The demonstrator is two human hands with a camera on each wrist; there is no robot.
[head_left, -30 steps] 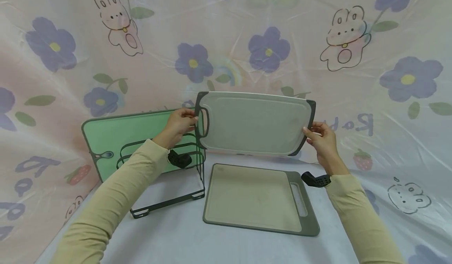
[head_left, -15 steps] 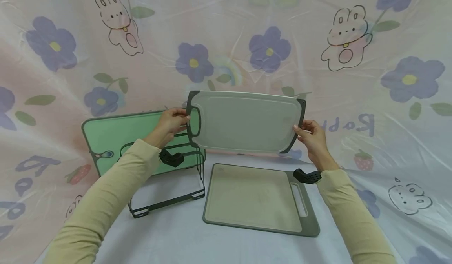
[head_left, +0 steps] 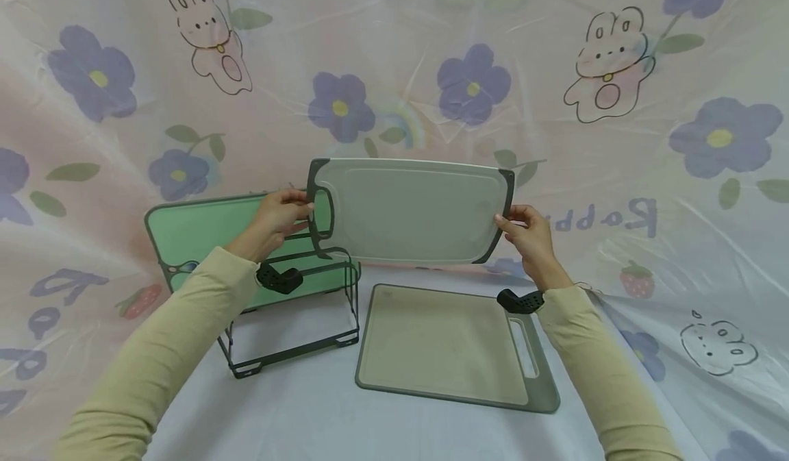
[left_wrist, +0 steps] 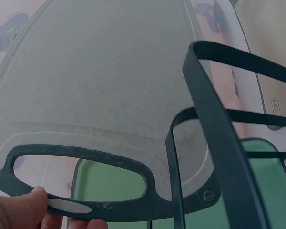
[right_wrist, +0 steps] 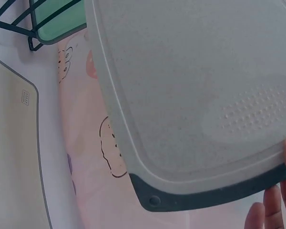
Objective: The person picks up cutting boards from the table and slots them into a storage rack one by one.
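I hold a pale grey cutting board (head_left: 409,211) with dark grey ends upright in the air. My left hand (head_left: 280,218) grips its handle end (left_wrist: 86,207) and my right hand (head_left: 524,231) pinches the opposite dark edge (right_wrist: 214,195). The board hangs just above and behind a dark wire rack (head_left: 292,310), whose bars (left_wrist: 214,119) show close up in the left wrist view. A green board (head_left: 197,231) stands in the rack's rear slot.
A beige cutting board (head_left: 453,344) with a grey handle lies flat on the white table, right of the rack. A flower and rabbit patterned sheet (head_left: 123,105) hangs behind and at both sides.
Both hands have carried the grey board leftward, so its handle end now hangs over the rack. The beige and green boards have not moved.
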